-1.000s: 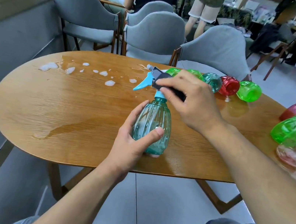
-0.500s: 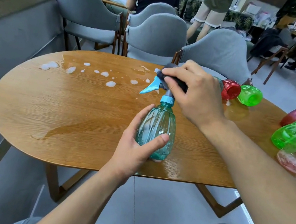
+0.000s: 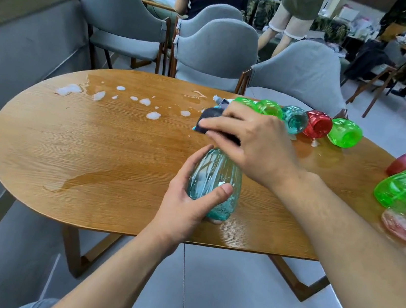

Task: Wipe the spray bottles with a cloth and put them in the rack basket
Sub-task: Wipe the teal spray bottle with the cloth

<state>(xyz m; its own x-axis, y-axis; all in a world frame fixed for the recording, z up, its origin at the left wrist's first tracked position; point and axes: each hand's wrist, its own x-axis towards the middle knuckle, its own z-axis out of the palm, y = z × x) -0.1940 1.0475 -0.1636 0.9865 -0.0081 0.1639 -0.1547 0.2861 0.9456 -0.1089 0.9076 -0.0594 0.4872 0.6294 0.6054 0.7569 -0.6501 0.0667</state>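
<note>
The teal bottle (image 3: 214,182) stands upright near the table's (image 3: 89,162) front edge, the left hand (image 3: 186,204) wrapped around its body. The right hand (image 3: 252,140) pinches a dark cloth (image 3: 211,120) over its top. Open wood lies left, with foam spots (image 3: 153,115) and a wet streak (image 3: 91,178). More bottles (image 3: 318,124) lie along the far edge, grey chairs (image 3: 212,51) behind.

Left hand (image 3: 190,202) fingers curled in grip, thumb forward; right hand (image 3: 254,140) clenched, palm down.

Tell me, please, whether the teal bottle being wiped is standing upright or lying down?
Upright. The teal bottle stands on its base on the table, with the left hand around its body and the right hand pressing the cloth on top.
</note>
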